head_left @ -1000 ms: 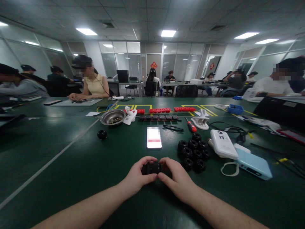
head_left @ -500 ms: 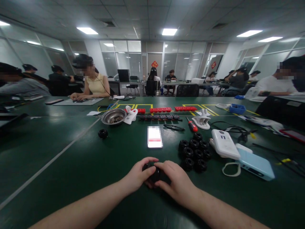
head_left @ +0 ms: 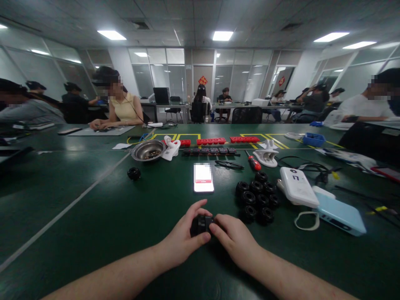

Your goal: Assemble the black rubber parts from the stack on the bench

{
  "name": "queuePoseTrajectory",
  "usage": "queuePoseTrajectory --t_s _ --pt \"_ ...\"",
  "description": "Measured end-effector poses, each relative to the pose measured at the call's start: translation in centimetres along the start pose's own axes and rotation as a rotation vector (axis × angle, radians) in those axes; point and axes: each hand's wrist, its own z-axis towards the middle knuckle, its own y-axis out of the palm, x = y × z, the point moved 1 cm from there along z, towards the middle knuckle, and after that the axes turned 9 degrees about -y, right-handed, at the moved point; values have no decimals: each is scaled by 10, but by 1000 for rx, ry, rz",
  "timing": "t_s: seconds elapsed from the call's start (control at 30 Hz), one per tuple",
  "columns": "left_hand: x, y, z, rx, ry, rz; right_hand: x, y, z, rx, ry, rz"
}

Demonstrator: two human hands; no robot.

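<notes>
Both hands meet low over the green tabletop (head_left: 93,216), clamped together on one small black part (head_left: 202,225). The part is short and roughly cylindrical; its long axis runs left to right, from one palm toward the other, one end buried in the left hand (head_left: 184,239) and the other against the fingertips of the right hand (head_left: 236,239). Which end is which cannot be told.

Half a second ago the right fingers lay over the top of the part and hid most of it; now they have slid back to its right end, so more of the black body shows. The left index finger has lifted and stretches forward above the part, thumb pressed under its near side.

Both forearms come in from the near edge and converge, wrists low, the right hand palm down with knuckles up.

Just ahead and right of the hands sits a cluster of black rings (head_left: 256,196); straight ahead lies a phone (head_left: 203,183), screen lit; one lone ring (head_left: 134,173) lies well off ahead-left
</notes>
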Motion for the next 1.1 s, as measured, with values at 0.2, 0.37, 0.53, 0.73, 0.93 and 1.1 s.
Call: queuePoseTrajectory --t_s 0.2,0.37,0.53,0.73,0.93,1.1 --pt "-1 -2 3 -24 -170 -139 -11 -5 -3 8 -88 -21" --pt "3 0 0 36 -148 -117 -15 -7 -6 51 -46 -99" --pt "7 2 -5 126 -3 43 -7 -5 -4 -32 -55 -45" --pt "5 -1 -6 80 32 89 -5 -1 -3 -25 -46 35" --pt "2 -3 4 76 -194 -40 -5 -2 -1 -8 -64 -83" --pt "1 0 5 75 -161 28 -7 -3 -2 -46 -71 -197"
